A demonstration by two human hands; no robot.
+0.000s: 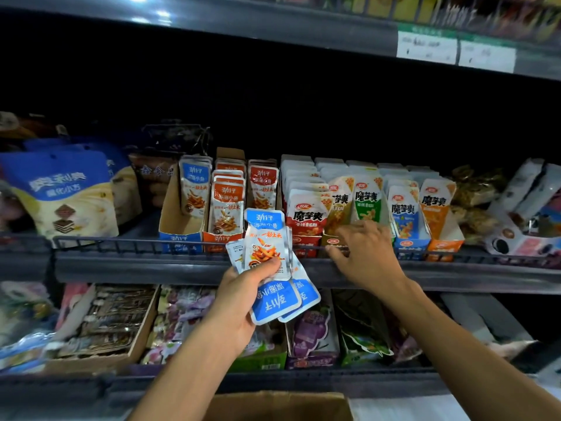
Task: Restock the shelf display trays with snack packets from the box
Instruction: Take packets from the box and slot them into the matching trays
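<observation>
Left hand [239, 294] grips fanned bunch of blue packets [268, 262], thumb across front, some upside down, held just before shelf rail [136, 243]. Right hand [365, 253] holds nothing, fingers spread and relaxed, reaching over rail toward red tray [305, 241]. Blue tray [179, 229] at left holds few packets; orange tray [223, 235] beside it fuller. Box [279, 405] flap shows at bottom edge, below hands.

Dark metal store shelving [188, 268], wire front rail [127, 243], unlit black recess behind, white price labels [455, 51] on upper shelf edge, ceiling-light glare top left
</observation>
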